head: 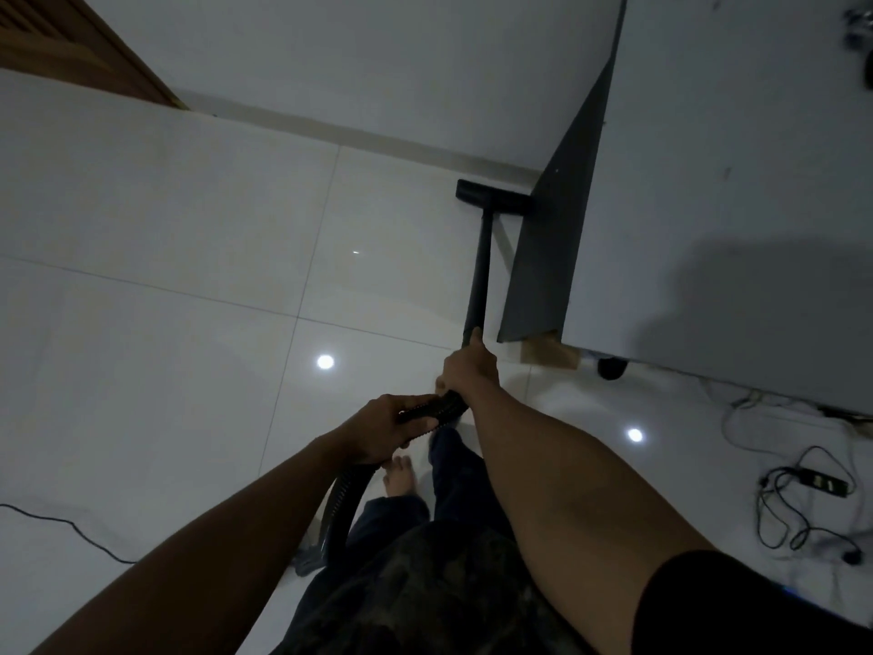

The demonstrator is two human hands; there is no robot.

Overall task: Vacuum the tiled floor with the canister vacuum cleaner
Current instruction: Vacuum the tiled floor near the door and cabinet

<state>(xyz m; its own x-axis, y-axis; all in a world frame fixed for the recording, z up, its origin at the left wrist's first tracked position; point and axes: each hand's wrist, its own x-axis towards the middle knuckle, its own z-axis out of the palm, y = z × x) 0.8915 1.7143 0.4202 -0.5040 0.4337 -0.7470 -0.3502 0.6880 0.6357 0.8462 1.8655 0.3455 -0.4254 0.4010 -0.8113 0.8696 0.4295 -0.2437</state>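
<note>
Black nozzle [491,193] flat on tiled floor [165,229] at one o'clock, tucked against grey panel [552,229] to reach the edge. Right hand [467,366] clamped round wand [479,267] for steering; left hand [387,427] wrapped round hose [342,503], likely keeping slack clear of feet [399,475].

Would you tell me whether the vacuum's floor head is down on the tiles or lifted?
Down, apparently: the floor head sits on the tiled floor near the skirting, the wand slanting up to the right hand.
</note>
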